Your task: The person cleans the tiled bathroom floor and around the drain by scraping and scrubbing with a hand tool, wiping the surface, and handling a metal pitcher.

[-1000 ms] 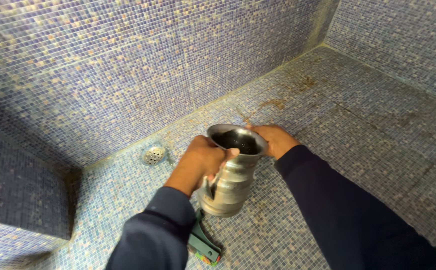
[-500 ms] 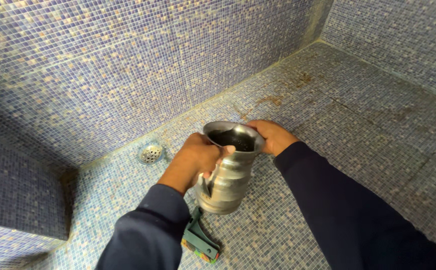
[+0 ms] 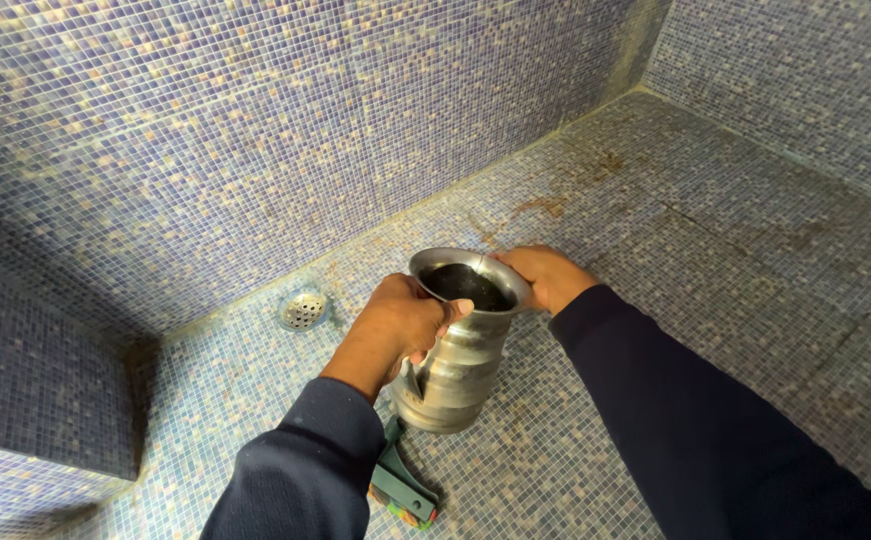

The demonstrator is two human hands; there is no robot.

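Ribbed silver metal jug (image 3: 460, 350) with a flared round mouth is held up between both hands, above the mosaic floor (image 3: 735, 250) of small blue and pale tiles; its mouth tilts toward the camera and the inside looks dark; a flat metal handle runs down the jug's left side, near the base. The left hand (image 3: 395, 325) wraps the jug's upper body from the left, fingers curled together around the neck, the thumb lying over the rim; the right hand (image 3: 547, 275) grips the rim from the far right side, fingers bent over the flared edge and pressed together, though their tips are hidden behind the metal. Both forearms wear dark navy sleeves (image 3: 675, 420).

Below the jug, just beside the left sleeve, a green plastic tool (image 3: 405, 490) with a coloured edge lies on the floor, partly hidden by the arm, so its kind cannot be told. A round perforated metal drain cover (image 3: 304, 309) sits in the floor to the left, close to where the floor meets the mosaic wall (image 3: 205, 130) of the same small tiles; brownish rust-like stains mark the floor further back, near the corner.
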